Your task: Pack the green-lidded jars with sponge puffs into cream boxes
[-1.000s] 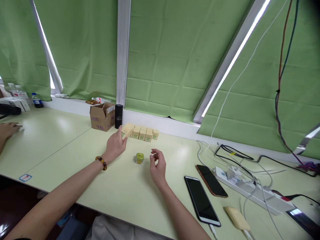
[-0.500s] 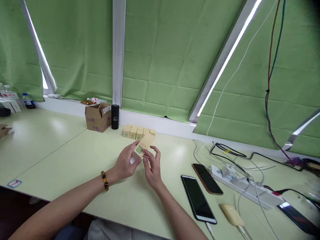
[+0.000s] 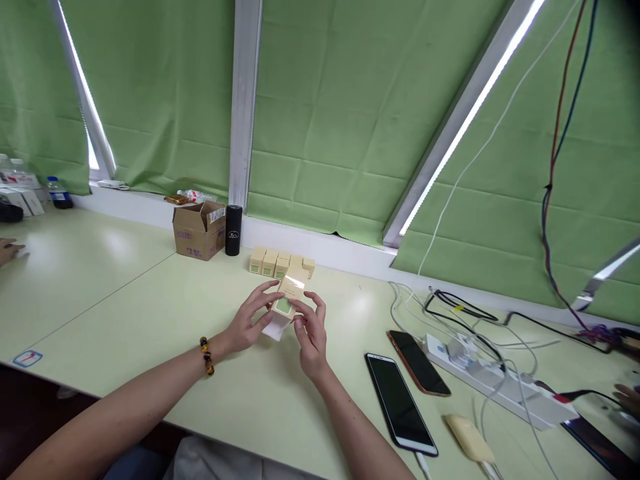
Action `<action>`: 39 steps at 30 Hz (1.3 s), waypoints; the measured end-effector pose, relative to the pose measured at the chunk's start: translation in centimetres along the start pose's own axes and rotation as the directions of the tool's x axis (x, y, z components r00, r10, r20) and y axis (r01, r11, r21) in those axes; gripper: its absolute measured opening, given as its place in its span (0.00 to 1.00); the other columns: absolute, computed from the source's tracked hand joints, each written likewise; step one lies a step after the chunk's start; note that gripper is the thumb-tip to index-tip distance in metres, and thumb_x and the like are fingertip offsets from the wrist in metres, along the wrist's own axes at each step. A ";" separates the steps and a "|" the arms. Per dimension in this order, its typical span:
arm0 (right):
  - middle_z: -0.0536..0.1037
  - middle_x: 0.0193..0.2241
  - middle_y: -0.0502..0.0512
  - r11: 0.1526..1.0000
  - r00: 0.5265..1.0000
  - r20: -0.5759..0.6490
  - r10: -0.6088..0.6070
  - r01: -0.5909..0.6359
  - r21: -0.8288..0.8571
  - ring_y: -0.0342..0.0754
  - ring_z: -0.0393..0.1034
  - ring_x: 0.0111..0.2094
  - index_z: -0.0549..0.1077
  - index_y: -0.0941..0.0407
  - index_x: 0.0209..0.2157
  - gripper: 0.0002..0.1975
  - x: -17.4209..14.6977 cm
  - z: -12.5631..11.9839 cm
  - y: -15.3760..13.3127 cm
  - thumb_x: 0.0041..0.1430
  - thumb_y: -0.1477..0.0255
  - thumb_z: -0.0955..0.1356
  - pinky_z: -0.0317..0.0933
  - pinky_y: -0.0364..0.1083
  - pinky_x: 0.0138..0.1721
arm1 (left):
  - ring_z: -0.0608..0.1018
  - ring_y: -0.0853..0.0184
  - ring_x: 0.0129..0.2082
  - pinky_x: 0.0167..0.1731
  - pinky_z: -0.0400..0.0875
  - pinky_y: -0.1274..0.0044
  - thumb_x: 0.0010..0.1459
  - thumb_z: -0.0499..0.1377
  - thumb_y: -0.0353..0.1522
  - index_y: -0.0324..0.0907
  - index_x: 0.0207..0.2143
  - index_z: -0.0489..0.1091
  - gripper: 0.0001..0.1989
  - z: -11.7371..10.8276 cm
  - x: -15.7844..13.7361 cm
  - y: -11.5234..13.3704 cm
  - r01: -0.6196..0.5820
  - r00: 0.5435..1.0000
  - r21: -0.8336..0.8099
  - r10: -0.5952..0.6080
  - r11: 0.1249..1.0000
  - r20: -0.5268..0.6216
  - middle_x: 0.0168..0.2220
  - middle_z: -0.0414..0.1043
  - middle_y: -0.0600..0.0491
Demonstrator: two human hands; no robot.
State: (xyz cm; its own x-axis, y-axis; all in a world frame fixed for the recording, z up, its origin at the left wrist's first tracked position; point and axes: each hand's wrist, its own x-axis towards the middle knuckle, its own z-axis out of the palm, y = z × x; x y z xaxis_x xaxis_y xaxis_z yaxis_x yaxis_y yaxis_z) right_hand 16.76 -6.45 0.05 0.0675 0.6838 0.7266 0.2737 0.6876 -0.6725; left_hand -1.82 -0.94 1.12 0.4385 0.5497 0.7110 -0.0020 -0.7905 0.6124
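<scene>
Both my hands hold one small beige box [image 3: 289, 297] with a green square on its face, just above the pale green table [image 3: 150, 313]. My left hand [image 3: 249, 319], with a bead bracelet at the wrist, grips its left side and underside. From the right, the fingers of my right hand [image 3: 310, 331] pinch the box. A white flap or paper [image 3: 275, 329] hangs under the box. The small green jar seen earlier is hidden. Behind the hands, a row of several like boxes [image 3: 280, 263] stands near the sill.
An open cardboard carton [image 3: 198, 230] and a black cylinder [image 3: 233, 230] stand at the back. Two phones [image 3: 401, 402] [image 3: 418, 361], a power strip [image 3: 500, 387] with tangled cables and a yellow pad [image 3: 469, 437] lie to the right. Another person's hand [image 3: 9, 251] rests far left.
My left hand took a box from the row and brought it to the middle. My right hand closed on it, and the green jar is now out of sight.
</scene>
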 end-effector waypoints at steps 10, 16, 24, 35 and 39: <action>0.66 0.60 0.61 0.999 0.999 0.031 -0.010 0.009 0.039 0.60 0.47 0.70 0.71 0.47 0.59 0.19 0.0 0.1 0.2 0.69 0.65 0.62 0.75 0.53 0.41 | 0.74 0.69 0.38 0.50 0.75 0.63 0.68 0.57 0.35 0.51 0.64 0.65 0.22 0.6 -0.4 -0.1 0.022 0.999 0.005 -0.022 1.000 -0.049 0.64 0.54 0.43; 0.61 0.62 0.62 1.000 0.999 0.034 0.008 -0.009 0.019 0.62 0.49 0.70 0.71 0.48 0.59 0.19 -0.1 0.1 0.0 0.70 0.63 0.62 0.76 0.54 0.41 | 0.73 0.70 0.37 0.48 0.76 0.64 0.68 0.57 0.35 0.51 0.64 0.65 0.22 0.5 -0.4 0.1 0.014 0.999 -0.001 -0.015 1.000 -0.052 0.63 0.54 0.43; 0.61 0.59 0.63 0.976 0.990 -0.017 -0.138 0.133 -0.171 0.60 0.54 0.68 0.66 0.48 0.59 0.18 -0.3 0.8 0.3 0.70 0.72 0.61 0.73 0.62 0.52 | 0.69 0.54 0.60 0.54 0.74 0.59 0.68 0.56 0.34 0.49 0.63 0.61 0.22 1.4 -0.4 -0.2 -0.031 0.987 -0.082 0.018 0.996 -0.157 0.63 0.56 0.41; 0.63 0.57 0.63 0.845 0.891 -0.030 -0.453 0.419 -0.333 0.67 0.60 0.65 0.62 0.45 0.57 0.25 -0.7 0.7 0.7 0.60 0.71 0.70 0.66 0.74 0.56 | 0.70 0.55 0.61 0.61 0.66 0.51 0.61 0.59 0.24 0.51 0.52 0.66 0.20 1.0 -1.1 -0.2 -0.385 0.871 0.451 0.479 0.805 -0.111 0.59 0.60 0.46; 0.63 0.57 0.62 0.848 0.890 -0.068 -0.451 0.403 -0.344 0.66 0.58 0.66 0.61 0.45 0.55 0.22 -0.9 0.8 0.9 0.62 0.72 0.69 0.64 0.76 0.57 | 0.72 0.55 0.56 0.56 0.67 0.50 0.56 0.63 0.26 0.52 0.42 0.67 0.15 0.8 -1.4 -0.7 -0.361 0.853 0.549 0.505 0.754 -0.132 0.54 0.64 0.50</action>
State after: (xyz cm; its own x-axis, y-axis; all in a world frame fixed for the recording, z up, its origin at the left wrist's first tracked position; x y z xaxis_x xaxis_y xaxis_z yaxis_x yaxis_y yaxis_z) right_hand 16.17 -6.23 -1.34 0.0022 0.2818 0.9595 0.5896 0.7746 -0.2289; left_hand -1.69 -1.38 -0.54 0.2543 0.1057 0.9613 0.3335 -0.9426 0.0154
